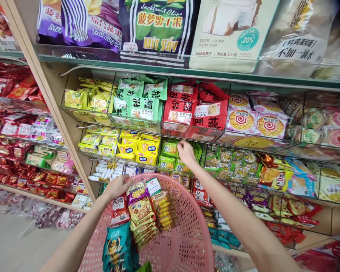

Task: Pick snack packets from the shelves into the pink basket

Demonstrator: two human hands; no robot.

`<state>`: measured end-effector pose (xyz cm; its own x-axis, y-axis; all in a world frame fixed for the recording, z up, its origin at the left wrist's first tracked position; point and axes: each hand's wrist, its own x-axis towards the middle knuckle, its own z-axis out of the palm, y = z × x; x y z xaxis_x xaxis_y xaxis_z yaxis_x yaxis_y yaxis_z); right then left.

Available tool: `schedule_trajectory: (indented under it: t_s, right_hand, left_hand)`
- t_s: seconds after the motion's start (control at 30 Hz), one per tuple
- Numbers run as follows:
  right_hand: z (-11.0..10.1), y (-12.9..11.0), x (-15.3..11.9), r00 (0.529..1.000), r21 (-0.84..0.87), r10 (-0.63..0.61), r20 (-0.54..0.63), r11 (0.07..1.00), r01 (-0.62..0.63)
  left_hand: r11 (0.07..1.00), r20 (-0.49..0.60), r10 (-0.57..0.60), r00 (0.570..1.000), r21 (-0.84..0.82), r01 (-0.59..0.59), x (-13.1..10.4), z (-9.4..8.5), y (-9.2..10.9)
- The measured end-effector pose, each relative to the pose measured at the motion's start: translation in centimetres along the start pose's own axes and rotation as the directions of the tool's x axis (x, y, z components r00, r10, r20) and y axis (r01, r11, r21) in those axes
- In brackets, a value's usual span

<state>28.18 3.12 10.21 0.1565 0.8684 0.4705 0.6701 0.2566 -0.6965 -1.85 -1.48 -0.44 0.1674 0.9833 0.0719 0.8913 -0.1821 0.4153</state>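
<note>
My left hand (118,187) is closed over the upper left rim of a pink perforated plastic basket (191,211). Inside the basket lie wrapped snacks: a red and white packet (120,210), a stack of gold packets (143,213), a stack of brown and yellow packets (164,209) and teal packets (116,247). My right hand (186,153) reaches into a shelf compartment of green snack packets (167,162). Its fingers are curled down among them, and whatever they grip is hidden.
Yellow packets (147,146) fill the compartment left of the green ones. A clear shelf edge (192,132) runs just above my right hand, under red packets (181,107). Large snack bags (158,26) stand on top. A wooden divider (49,94) rises at left.
</note>
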Motion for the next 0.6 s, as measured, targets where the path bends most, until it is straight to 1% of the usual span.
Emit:
schedule_trajectory:
  t_s: [0.07, 0.13, 0.23, 0.33, 0.43, 0.5, 0.53, 0.57, 0.6]
  right_hand:
    - [-0.2, 0.0, -0.2, 0.999, 0.053, 0.034, -0.029, 0.998, -0.032]
    - [-0.6, 0.1, -0.4, 0.993, 0.195, 0.107, -0.044, 0.976, -0.096]
    - [-1.6, 0.4, -1.4, 0.974, 0.435, 0.226, -0.006, 0.878, -0.201]
    - [-3.5, 0.4, -3.6, 0.970, 0.508, 0.240, 0.026, 0.833, -0.220]
    - [-5.8, -0.3, -7.2, 0.976, 0.563, 0.214, 0.036, 0.803, -0.197]
    - [-7.0, -1.2, -10.0, 0.969, 0.621, 0.230, 0.093, 0.747, -0.237]
    - [-7.3, -1.7, -11.5, 0.956, 0.639, 0.243, 0.162, 0.713, -0.289]
    - [-7.4, -2.1, -13.1, 0.934, 0.640, 0.254, 0.251, 0.680, -0.357]
    - [-7.2, -2.5, -14.6, 0.899, 0.619, 0.260, 0.354, 0.655, -0.433]
  left_hand:
    - [1.000, 0.002, 0.001, 1.000, 0.003, -0.001, 0.0, 0.0, 0.0]
    - [1.000, 0.004, 0.004, 1.000, 0.010, -0.004, 0.0, -0.1, 0.0]
    - [1.000, 0.006, 0.002, 1.000, 0.020, -0.002, -0.1, -0.3, 0.1]
    - [0.999, 0.001, 0.004, 1.000, 0.032, -0.004, -0.3, -0.4, 0.3]
    - [0.999, -0.003, 0.003, 1.000, 0.049, -0.003, -0.4, -0.5, 0.4]
    - [0.998, 0.003, -0.002, 1.000, 0.056, 0.001, -0.3, -0.5, 0.5]
    - [0.998, 0.005, -0.002, 1.000, 0.059, 0.001, -0.3, -0.4, 0.5]
    - [0.998, 0.006, -0.005, 1.000, 0.061, 0.004, -0.3, -0.3, 0.5]
    - [0.998, 0.007, -0.005, 1.000, 0.061, 0.004, -0.2, -0.2, 0.5]
